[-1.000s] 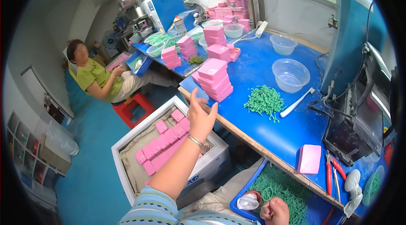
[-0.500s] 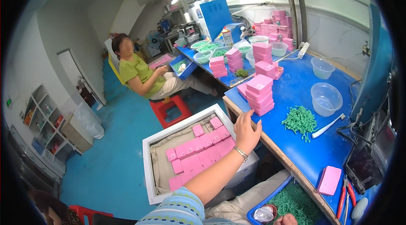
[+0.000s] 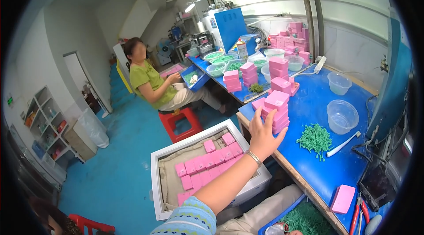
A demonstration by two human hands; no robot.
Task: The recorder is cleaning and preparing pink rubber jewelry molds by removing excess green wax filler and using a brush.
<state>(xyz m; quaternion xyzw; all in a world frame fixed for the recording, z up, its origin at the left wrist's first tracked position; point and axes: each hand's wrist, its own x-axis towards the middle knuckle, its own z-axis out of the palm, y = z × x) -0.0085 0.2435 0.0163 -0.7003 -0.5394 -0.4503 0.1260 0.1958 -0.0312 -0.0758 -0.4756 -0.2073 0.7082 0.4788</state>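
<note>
My left hand (image 3: 263, 136) reaches over the bench's front edge to a stack of pink blocks (image 3: 277, 101). Its fingers are spread and overlap the front of the stack; whether they press on a block I cannot tell. Just a sliver of my right hand (image 3: 294, 233) shows at the lower edge, its fingers hidden, by a blue basket of green stringy pieces (image 3: 308, 217). Left of my forearm, a white-framed box (image 3: 155, 168) lined with cloth holds rows of pink blocks (image 3: 207, 160).
On the blue bench (image 3: 304, 168) lie a pile of small green pieces (image 3: 314, 140), a clear tub (image 3: 342, 117), a white brush (image 3: 343, 144), a single pink block (image 3: 342, 198) and red-handled pliers (image 3: 360, 215). More block stacks stand behind. A co-worker (image 3: 152, 80) sits on a red stool (image 3: 181, 124).
My left hand has moved right and forward, from beside the stack to over its front, fingers spreading. The view has shifted slightly, and less of my right hand shows.
</note>
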